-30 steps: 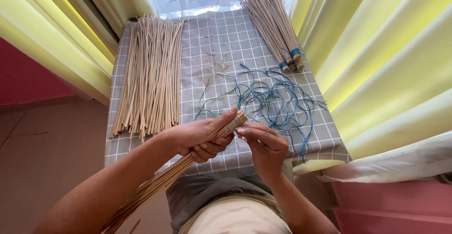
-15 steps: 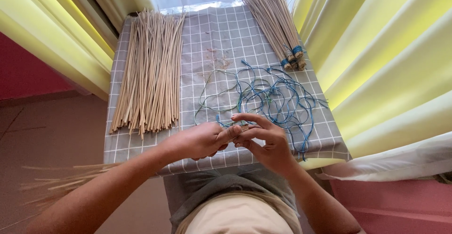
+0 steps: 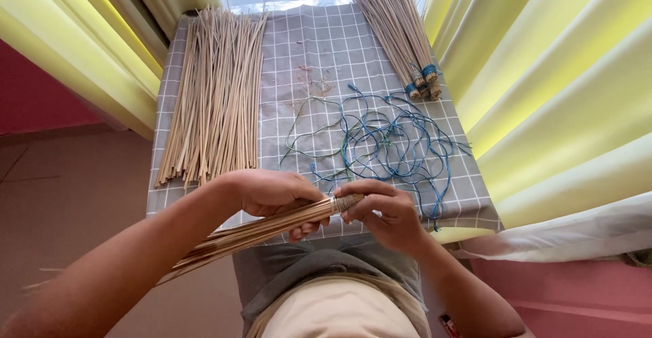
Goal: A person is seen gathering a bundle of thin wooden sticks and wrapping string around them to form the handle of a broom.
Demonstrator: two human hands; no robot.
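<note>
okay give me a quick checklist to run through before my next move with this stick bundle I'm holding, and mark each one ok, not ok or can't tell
1. Left hand wrapped around the stick bundle near its bound end: ok.
2. Right hand fingers pinching the bound end: ok.
3. Binding on that end tight: cannot tell, fingers cover it.
4. Blue and green strings lying on the checked cloth just beyond the hands: ok, though tangled.
5. Loose sticks laid in a pile on the left of the cloth: ok.
6. Finished bundles lying apart at the far right: ok.
</note>
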